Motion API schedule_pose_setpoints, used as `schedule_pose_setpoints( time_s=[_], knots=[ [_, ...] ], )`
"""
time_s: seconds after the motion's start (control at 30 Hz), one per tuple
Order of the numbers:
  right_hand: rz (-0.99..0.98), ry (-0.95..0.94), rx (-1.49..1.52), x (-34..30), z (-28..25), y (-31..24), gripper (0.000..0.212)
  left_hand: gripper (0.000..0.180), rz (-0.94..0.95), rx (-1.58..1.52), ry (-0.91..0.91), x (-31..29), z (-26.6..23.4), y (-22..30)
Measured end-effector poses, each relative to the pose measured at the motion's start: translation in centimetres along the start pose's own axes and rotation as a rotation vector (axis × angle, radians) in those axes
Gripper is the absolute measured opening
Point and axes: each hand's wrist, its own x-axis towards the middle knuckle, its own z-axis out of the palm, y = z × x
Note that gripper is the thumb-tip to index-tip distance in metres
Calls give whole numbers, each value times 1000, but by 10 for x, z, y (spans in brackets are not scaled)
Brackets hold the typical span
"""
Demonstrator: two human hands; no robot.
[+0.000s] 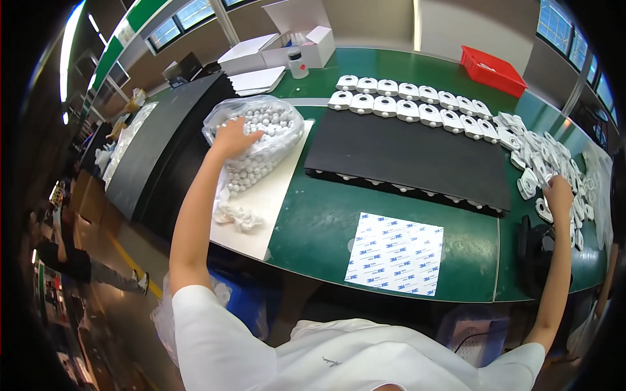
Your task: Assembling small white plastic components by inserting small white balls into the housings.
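Note:
My left hand (235, 138) rests on the small white balls (270, 120) in a clear plastic bag (291, 138). Its thumb and fingers are apart, and no ball is visibly gripped. Far to the right, my right hand (559, 194) is closed at the edge of a heap of white plastic parts (544, 153); its fingertips pinch one of these white parts (548, 176), mostly covered by the hand. Two rows of similar white parts (407, 111), with rounded holes and small round knobs, line the far edge of a black foam board (407, 153).
A sheet of white printed backing paper (394, 254) lies near the green table's (319, 225) front edge. By my right forearm stands a black device (536, 251). A red tray (493, 70), white boxes (306, 49) and a small jar (297, 65) are at the back. Black sheets (166, 140) are stacked left.

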Motion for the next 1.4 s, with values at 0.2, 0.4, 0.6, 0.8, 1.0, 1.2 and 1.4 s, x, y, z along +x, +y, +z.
schedule_pose_setpoints(
  time_s=[0.2, 0.4, 0.6, 0.8, 1.0, 1.2, 1.4],
  knots=[
    [-260, 218, 596, -94, -77, -82, 13, 38, -66, 63, 33, 17, 23, 8],
    [-565, -49, 574, -182, -103, -128, 20, 32, -92, 6, 95, 25, -1, 23],
    [-583, -151, 580, -185, -97, -137, 20, 37, -252, -268, 278, 41, -20, -40],
    [-542, -266, 568, -174, -87, -132, 45, 27, -518, -2027, -166, 18, -53, 16],
    [-558, -342, 488, -159, -99, -141, 38, 34, -251, -2281, -986, -73, -30, 147],
    [-440, -238, 833, -166, -90, -155, 21, 41, -212, -2372, -1430, -108, -5, 253],
    [35, -284, 1319, -187, -36, -161, 12, 23, -257, -2415, -1316, -103, 2, 263]
  ],
)
